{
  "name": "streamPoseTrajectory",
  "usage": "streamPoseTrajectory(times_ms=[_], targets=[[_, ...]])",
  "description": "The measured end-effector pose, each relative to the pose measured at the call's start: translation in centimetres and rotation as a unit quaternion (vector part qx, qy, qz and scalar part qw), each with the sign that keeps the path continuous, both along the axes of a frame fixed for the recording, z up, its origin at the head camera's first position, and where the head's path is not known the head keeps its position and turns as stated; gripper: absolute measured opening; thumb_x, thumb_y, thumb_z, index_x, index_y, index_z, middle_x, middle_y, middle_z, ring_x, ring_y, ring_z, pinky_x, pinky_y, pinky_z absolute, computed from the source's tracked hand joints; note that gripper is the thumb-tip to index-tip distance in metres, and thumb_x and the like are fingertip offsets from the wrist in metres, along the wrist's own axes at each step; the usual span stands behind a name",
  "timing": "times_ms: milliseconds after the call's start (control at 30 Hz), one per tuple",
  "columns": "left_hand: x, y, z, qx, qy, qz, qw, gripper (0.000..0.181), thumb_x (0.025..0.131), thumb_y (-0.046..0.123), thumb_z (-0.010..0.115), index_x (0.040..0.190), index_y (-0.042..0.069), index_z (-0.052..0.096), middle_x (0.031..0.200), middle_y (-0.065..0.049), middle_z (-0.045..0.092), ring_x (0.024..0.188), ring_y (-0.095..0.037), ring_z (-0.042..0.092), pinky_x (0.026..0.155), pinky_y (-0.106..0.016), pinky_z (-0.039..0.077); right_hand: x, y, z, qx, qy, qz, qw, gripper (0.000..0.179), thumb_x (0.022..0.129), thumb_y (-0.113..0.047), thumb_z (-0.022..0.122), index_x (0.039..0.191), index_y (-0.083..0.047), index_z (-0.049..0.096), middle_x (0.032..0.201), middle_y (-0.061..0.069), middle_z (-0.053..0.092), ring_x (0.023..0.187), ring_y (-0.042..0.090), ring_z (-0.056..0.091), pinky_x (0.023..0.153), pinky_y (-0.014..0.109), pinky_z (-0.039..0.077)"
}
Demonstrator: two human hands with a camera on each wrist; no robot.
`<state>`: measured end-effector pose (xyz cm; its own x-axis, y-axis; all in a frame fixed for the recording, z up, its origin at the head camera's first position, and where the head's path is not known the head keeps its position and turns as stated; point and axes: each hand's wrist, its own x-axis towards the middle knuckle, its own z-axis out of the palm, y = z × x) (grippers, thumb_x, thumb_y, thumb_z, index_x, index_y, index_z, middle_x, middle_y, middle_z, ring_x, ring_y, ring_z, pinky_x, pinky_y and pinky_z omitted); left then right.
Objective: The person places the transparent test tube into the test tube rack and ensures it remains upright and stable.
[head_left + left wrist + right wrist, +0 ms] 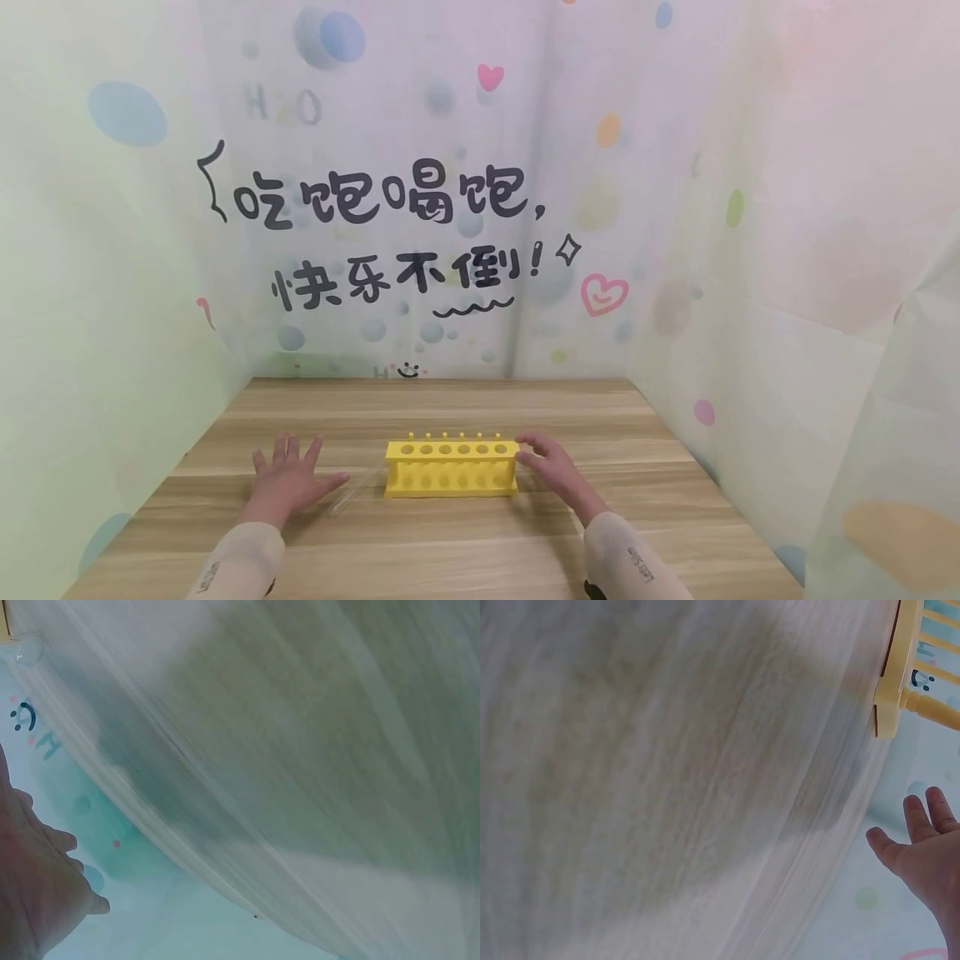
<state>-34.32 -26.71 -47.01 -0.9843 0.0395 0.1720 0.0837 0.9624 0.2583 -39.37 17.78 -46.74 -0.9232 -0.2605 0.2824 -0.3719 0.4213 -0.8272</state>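
Observation:
A yellow test tube rack (452, 492) with a row of round holes and several pegs along its back stands upright on the table. Just left of it lies a clear test tube (347, 498), slanting across the wood. My left hand (288, 479) is spread beside the tube, its thumb pointing toward it and nothing in its grasp. At the rack's right end is my right hand (551, 467), its fingertips close to the top corner. In the right wrist view this hand (930, 855) shows its fingers extended and apart from the rack (891, 690).
The wood-grained table (450, 558) runs back to a printed curtain (420, 125) with black lettering. More curtain hangs along the left side (112, 292) and the right side (787, 375).

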Motion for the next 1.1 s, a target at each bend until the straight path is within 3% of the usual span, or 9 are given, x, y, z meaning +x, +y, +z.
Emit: streamPoseTrajectory(times_ms=[467,767,1100], targets=[[0.2,0.3,0.5,0.0,0.0,-0.001,1.0,0.099,0.088,0.07,0.053,0.149,-0.005,0.033,0.147,-0.049,0.014,0.138,-0.063,0.003,0.102,-0.08,-0.005,-0.2,-0.3,0.4,0.004,-0.032,-0.025,0.9992,0.029,0.095,-0.017,0.064,0.121,-0.006,0.065,0.136,0.026,0.054,0.125,0.05,0.048,0.099,0.063,0.042],[0.1,0.6,0.6,0.006,0.005,-0.005,1.0,0.1,0.089,0.07,0.052,0.15,-0.005,0.032,0.147,-0.048,0.011,0.138,-0.063,0.001,0.102,-0.078,-0.012,-0.5,0.2,0.3,-0.01,-0.066,0.011,0.9977,0.036,0.098,-0.023,0.06,0.129,-0.004,0.059,0.134,0.029,0.054,0.125,0.047,0.05,0.1,0.061,0.043],[0.0,1.2,0.8,0.013,-0.001,-0.001,0.9999,0.097,0.09,0.068,0.054,0.149,-0.006,0.033,0.147,-0.048,0.011,0.138,-0.063,0.001,0.102,-0.078,-0.011,-0.5,0.1,-0.1,-0.018,-0.057,0.022,0.998,0.034,0.1,-0.022,0.058,0.129,-0.004,0.058,0.134,0.029,0.055,0.125,0.046,0.051,0.1,0.06,0.044]])
